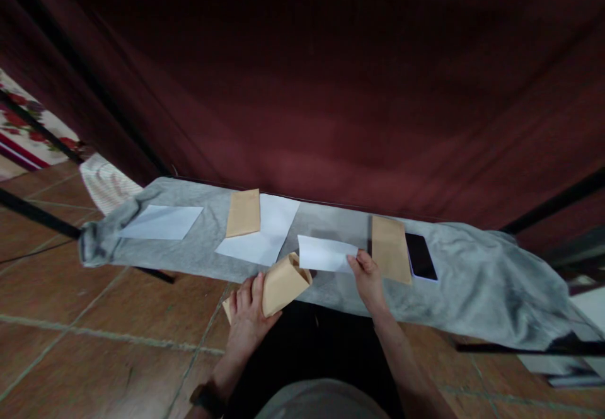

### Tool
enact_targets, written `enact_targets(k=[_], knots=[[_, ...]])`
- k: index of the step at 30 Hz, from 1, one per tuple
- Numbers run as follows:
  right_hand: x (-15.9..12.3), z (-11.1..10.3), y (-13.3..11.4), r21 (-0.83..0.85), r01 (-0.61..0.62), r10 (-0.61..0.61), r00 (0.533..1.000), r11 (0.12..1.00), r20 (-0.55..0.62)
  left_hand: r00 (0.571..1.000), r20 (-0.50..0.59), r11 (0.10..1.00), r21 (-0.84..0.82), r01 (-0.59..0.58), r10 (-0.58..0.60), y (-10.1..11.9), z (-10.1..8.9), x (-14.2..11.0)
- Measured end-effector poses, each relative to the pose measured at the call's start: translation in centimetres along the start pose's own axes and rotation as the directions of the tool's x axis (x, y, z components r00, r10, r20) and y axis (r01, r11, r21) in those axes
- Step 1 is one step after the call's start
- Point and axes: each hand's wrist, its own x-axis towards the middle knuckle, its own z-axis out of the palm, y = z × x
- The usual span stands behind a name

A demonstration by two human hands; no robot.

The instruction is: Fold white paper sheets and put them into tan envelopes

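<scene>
My left hand (248, 305) grips a brown paper envelope (285, 285), whose open mouth faces up and to the right. In my right hand (367, 274), pinched by its right end, is a folded white sheet of paper (326, 254). The sheet's left end is close to the envelope's mouth; whether they touch I cannot tell. Behind my left hand, another brown envelope (243, 213) lies partly over a flat white sheet (265, 242). Just right of my right hand rests a further brown envelope (391, 249), beside a dark-screened phone (421, 256).
A grey cloth (482, 280) covers the narrow bench. One more white sheet (163, 222) lies at its left end. Behind the bench hangs a dark red curtain (331, 123). Black metal bars (38, 211) stand at both sides, above a brown tiled floor (104, 343).
</scene>
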Motion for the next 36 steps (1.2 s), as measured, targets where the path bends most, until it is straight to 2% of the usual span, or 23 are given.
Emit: enact_targets(k=[3,10,13,18,24,27,30,33,36], knots=[[-0.8,0.3,0.0,-0.115,0.035,-0.028,0.997,0.993,0.066,1.0,-0.018,1.0,0.016,-0.011,0.011,0.2,0.1,0.1],[0.6,-2.2,-1.1,-0.29,0.156,-0.077,0.96,0.944,0.268,0.998,0.017,0.997,0.034,-0.065,0.064,0.0,0.1,0.3],[1.0,-2.3,-1.2,-0.322,0.173,-0.067,0.947,0.931,0.314,0.992,0.024,0.992,0.028,-0.122,0.121,0.2,0.0,0.4],[-0.3,-0.5,-1.6,-0.289,0.134,-0.049,0.958,0.948,0.283,0.989,0.022,0.989,-0.007,-0.146,0.146,1.4,-0.4,1.0],[-2.0,1.8,-2.6,-0.168,0.148,-0.105,0.964,0.975,0.245,0.979,-0.003,0.977,-0.063,-0.205,0.205,3.5,-1.0,2.1],[-2.0,1.8,-2.7,-0.15,0.114,-0.078,0.97,0.982,0.229,0.976,0.017,0.973,-0.081,-0.215,0.217,3.9,-1.2,2.2],[-2.0,1.4,-2.8,-0.154,0.104,-0.08,0.984,0.982,0.156,0.974,0.046,0.972,-0.096,-0.215,0.22,3.9,-1.5,2.2],[-2.4,1.3,-3.3,-0.18,0.141,-0.125,0.987,0.973,0.097,0.974,0.0,0.97,-0.09,-0.224,0.225,3.9,-1.9,2.2],[-3.2,1.7,-3.8,-0.178,0.181,-0.162,0.98,0.967,0.117,0.966,-0.058,0.965,-0.063,-0.256,0.253,4.0,-2.1,2.3]])
